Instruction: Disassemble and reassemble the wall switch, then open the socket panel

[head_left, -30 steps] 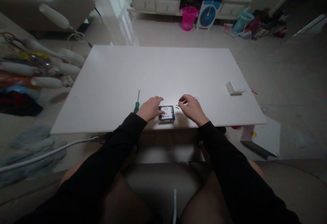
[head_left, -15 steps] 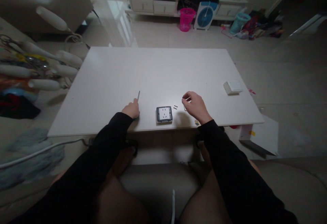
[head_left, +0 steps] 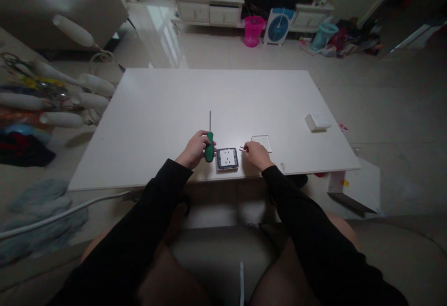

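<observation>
A screwdriver with a green handle (head_left: 209, 147) is held in my left hand (head_left: 196, 150), its shaft pointing away from me. Right beside that hand, a wall socket with a white face and dark frame (head_left: 227, 158) lies on the white table (head_left: 167, 101) near its front edge. My right hand (head_left: 256, 153) is closed, with its fingertips at two small screws (head_left: 241, 149) to the right of the socket; whether both are pinched is hard to tell. Behind my right hand lies a thin white frame (head_left: 266, 138), partly covered by it.
A white box (head_left: 317, 122) stands on the table's right side. A small clear item (head_left: 282, 166) lies near the front edge. Beyond the table are a pink basket (head_left: 253, 31), a blue fan (head_left: 278, 27) and a cabinet.
My left hand has lifted the screwdriver and brought it right, close to the socket. My right hand has moved to the screws, leaving the thin frame lying on the table.
</observation>
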### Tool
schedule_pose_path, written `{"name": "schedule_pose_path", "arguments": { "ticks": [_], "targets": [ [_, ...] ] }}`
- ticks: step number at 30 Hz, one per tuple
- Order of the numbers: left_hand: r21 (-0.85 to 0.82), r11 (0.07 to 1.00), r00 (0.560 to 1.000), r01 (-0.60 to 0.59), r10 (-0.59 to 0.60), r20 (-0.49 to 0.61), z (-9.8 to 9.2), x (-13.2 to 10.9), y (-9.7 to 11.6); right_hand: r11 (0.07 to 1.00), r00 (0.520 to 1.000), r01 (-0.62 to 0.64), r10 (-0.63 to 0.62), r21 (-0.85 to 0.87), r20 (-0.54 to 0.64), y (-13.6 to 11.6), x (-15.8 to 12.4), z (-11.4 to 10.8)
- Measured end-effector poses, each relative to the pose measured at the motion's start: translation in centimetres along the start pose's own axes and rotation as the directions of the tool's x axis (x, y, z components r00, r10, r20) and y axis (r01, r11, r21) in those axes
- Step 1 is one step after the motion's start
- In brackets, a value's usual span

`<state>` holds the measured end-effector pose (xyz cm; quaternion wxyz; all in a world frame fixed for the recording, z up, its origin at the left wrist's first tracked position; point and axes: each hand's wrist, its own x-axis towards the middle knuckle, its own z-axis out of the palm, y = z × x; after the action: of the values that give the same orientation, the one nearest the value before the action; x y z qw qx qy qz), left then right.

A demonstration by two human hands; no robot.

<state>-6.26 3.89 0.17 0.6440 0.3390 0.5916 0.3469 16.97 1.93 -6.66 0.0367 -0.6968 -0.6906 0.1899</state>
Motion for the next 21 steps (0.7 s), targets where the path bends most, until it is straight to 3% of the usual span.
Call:
{"name": "schedule_pose_path", "arguments": {
  "ticks": [2, 5, 12, 18, 21],
  "targets": [
    [-0.104, 0.995, 0.999, 0.002, 0.004, 0.053, 0.4, -0.5, 0.1, 1.000, 1.000, -0.010, 0.010, -0.007, 0.001, 0.0, 0.4, 1.1],
    [-0.117, 0.993, 0.994, -0.016, 0.028, 0.104, 0.7, -0.7, 0.0, 1.000, 1.000, -0.008, 0.008, -0.005, -0.012, 0.0, 0.8, 2.0],
    [-0.021, 0.998, 0.997, -0.054, 0.055, 0.060, 1.0, -0.9, -0.4, 1.000, 0.999, 0.022, -0.022, -0.005, -0.042, -0.4, 0.7, 2.3],
    [-0.001, 0.986, 0.981, -0.169, 0.169, 0.092, 1.3, -1.2, -0.6, 0.991, 0.988, 0.083, -0.068, 0.102, -0.136, -1.2, 0.6, -0.5],
    [0.022, 0.983, 0.972, -0.182, 0.177, 0.154, 1.6, -1.3, -0.8, 0.881, 0.948, 0.275, -0.182, 0.385, -0.261, -2.6, -0.5, -2.5]
  ]
}}
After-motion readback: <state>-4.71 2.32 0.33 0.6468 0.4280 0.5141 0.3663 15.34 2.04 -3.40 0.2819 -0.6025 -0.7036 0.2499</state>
